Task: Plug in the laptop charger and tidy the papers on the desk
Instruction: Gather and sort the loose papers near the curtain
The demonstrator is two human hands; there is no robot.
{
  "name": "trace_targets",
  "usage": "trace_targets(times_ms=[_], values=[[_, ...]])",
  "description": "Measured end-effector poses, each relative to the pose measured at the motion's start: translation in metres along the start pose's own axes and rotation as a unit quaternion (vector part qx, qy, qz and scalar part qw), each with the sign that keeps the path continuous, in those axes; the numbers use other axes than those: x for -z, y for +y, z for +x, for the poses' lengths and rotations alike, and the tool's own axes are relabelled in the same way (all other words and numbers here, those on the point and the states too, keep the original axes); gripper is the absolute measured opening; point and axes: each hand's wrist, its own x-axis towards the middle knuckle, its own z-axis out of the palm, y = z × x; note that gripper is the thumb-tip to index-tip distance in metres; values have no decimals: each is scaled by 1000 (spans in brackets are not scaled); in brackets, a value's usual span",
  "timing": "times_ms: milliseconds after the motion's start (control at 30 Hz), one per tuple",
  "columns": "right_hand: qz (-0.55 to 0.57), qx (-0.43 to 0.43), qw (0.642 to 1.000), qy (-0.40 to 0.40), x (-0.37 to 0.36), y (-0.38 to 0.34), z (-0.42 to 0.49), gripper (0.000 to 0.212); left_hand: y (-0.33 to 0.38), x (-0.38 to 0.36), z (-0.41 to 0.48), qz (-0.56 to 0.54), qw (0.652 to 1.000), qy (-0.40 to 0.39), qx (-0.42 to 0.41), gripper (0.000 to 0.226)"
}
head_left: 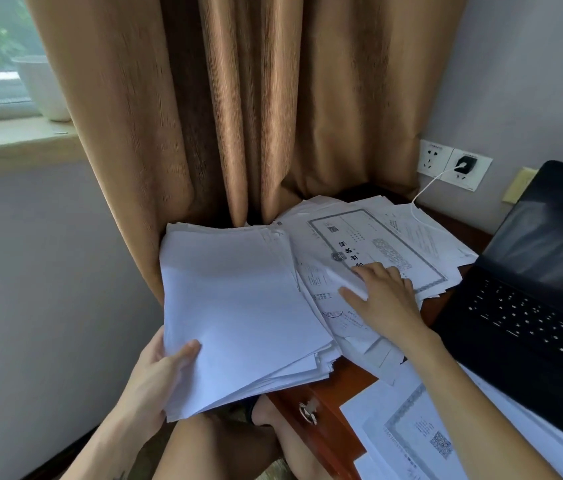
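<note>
Gripped in the left hand (155, 372), thumb curled over the top and fingers beneath: a thick stack of white papers (238, 306), held at its near left corner, tilted, out past the left edge of the desk (328, 386) with only its right side over the wood; just beside it to the right, a spread of loose printed sheets (394, 233), overlapping and askew, covering the far part of the desk up to the curtain (238, 116); laid on those sheets, the right hand (384, 299), fingers loosely spread, with a raised white paper edge between thumb and forefinger; cannot tell whether pinched or merely touched; at the right of the desk, an open black laptop (532, 289), screen dark; near its front edge, another bordered sheet (418, 431); on the wall behind, a black charger (463, 165) seated in the right-hand socket, with a white cable (425, 188) trailing down onto the loose sheets; left-hand socket (430, 157) unused; below the desk front, a metal drawer handle (309, 410).
</note>
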Motion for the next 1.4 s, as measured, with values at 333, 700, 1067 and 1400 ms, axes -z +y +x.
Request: trace_targets(times_ms=[333,700,1067,1400], values=[[123,23,982,141,11,2,-1,15,1,5,4,13,1000,-17,12,32],[280,86,952,-83,35,-19,-4,21,2,8,1,24,999,-36,13,32],[427,23,904,-6,44,-21,-3,18,3,9,0,27,999,-40,15,32],[483,-10,875,27,40,-39,-10,19,2,9,1,24,999,-42,9,32]])
